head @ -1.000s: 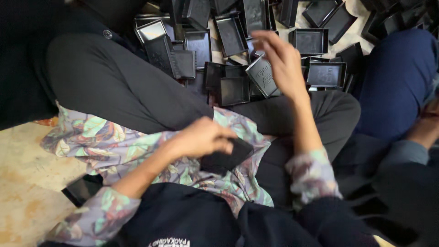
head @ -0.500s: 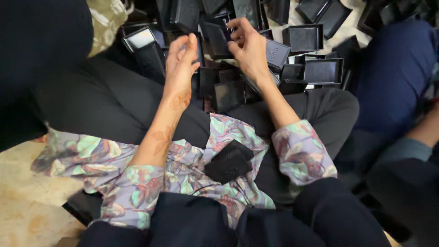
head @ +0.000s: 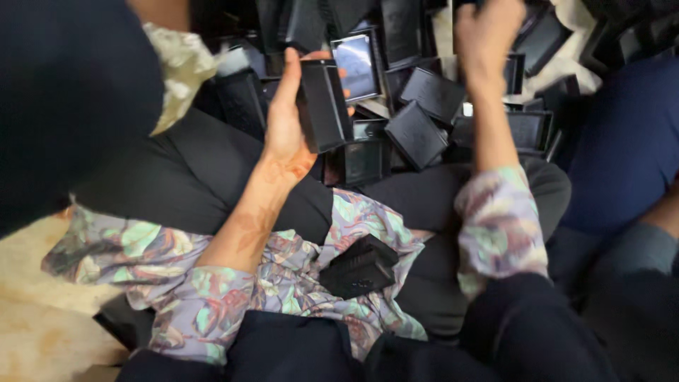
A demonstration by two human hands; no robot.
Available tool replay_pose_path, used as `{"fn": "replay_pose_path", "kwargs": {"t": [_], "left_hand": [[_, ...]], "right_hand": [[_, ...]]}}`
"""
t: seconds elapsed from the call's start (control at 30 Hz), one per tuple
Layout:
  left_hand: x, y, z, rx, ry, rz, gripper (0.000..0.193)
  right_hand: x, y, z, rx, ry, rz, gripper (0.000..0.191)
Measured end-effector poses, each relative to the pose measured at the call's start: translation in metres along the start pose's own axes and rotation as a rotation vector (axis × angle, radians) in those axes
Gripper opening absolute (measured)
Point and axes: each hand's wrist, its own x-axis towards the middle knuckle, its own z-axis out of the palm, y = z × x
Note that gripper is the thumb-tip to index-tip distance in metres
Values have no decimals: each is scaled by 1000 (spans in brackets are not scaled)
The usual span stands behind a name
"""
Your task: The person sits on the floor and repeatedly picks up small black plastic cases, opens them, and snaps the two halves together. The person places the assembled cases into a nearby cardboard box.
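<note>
My left hand [head: 286,120] is raised above my lap and grips a black box [head: 324,105] standing on end. My right hand [head: 486,37] reaches further out over the heap of black boxes [head: 424,120] near the top edge; its fingers are cut off there, so whatever they hold is hidden. A flat black box [head: 361,267] lies on the flowered cloth [head: 297,262] across my lap. One open box [head: 357,65] in the heap shows a pale, shiny inside.
A dark blurred shape with a pale patterned cloth [head: 180,71] fills the upper left. Another person's blue-clad leg [head: 622,148] lies at the right. Tan floor [head: 28,318] shows at the lower left. My crossed black-trousered legs [head: 184,184] span the middle.
My left hand let go of the flat box on my lap, went forward and picked up a black box from the heap. My right hand moved further out over the heap.
</note>
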Motion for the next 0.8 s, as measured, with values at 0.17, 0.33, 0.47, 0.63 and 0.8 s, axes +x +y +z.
{"fn": "replay_pose_path", "kwargs": {"t": [0.17,0.33,0.47,0.63,0.8], "left_hand": [[4,-5,-5,-74,-64,32,49],[-6,-9,-3,-57,-112,76,49],[-14,-15,2,9,-107,138,48],[-15,-16,3,112,-70,241,49],[-16,-20,2,125,-53,244,51]], "right_hand": [[-44,-120,-77,1021,-336,598,50],[-83,-224,-92,894,-391,359,28],[-98,-250,-110,821,-322,388,39],[-104,-278,-130,672,-253,339,39],[-105,-295,-120,572,-136,211,33]]}}
